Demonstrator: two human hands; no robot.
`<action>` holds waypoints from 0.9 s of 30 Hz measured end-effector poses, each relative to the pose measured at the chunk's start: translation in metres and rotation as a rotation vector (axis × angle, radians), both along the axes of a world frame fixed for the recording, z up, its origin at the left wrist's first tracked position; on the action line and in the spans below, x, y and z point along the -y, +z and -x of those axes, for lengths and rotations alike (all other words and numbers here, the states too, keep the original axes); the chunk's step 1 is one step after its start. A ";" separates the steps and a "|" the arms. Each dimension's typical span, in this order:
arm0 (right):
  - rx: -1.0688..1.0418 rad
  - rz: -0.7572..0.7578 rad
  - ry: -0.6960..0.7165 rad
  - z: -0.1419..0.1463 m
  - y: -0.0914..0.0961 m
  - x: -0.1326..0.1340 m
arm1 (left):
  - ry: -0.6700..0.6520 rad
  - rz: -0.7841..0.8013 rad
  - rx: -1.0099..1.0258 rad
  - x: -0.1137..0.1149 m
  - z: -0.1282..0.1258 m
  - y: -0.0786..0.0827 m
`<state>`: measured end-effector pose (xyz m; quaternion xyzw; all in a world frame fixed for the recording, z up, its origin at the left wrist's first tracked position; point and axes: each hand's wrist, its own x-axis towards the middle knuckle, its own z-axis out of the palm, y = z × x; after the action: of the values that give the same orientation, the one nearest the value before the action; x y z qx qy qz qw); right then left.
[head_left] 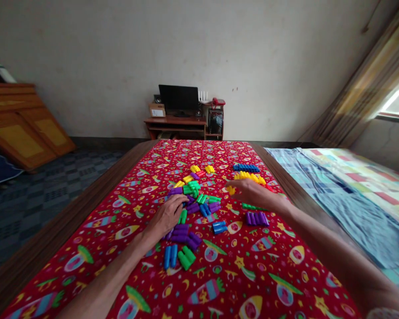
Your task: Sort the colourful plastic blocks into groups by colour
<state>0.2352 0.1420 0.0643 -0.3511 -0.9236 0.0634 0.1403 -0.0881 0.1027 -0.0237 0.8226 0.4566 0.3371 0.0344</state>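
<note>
Several plastic building blocks in purple, green, blue and yellow lie scattered on a red rocket-print cloth (226, 283) covering a table. My left hand (166, 215) rests palm down among the purple blocks (182, 233) and green blocks (192, 188), fingers curled over the pile. My right hand (249, 191) reaches left and pinches a yellow block (231, 190), just in front of a joined row of yellow blocks (250, 177). A joined blue row (246, 168) lies farther back. A purple row (256, 218) sits beneath my right wrist.
The table's wooden edge (53, 230) shows at left and right. A bed with a patterned sheet (352, 195) lies on the right. A desk with a monitor (178, 98) stands against the far wall, a wooden cabinet (23, 128) at left, curtains (369, 88) at right.
</note>
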 end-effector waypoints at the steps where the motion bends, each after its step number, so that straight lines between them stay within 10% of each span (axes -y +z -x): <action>1: -0.040 -0.006 -0.072 -0.010 0.009 -0.011 | 0.001 0.003 0.000 0.000 0.000 0.000; 10: 0.111 0.073 -0.409 -0.107 0.016 -0.089 | 0.012 0.005 0.009 -0.003 0.002 -0.007; 27: 0.171 0.102 -0.322 -0.117 0.000 -0.094 | 0.017 -0.037 0.009 -0.003 0.002 -0.006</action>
<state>0.3523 0.2360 0.0639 -0.5054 -0.8595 0.0565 0.0515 -0.0899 0.1062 -0.0300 0.8177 0.4572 0.3493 0.0183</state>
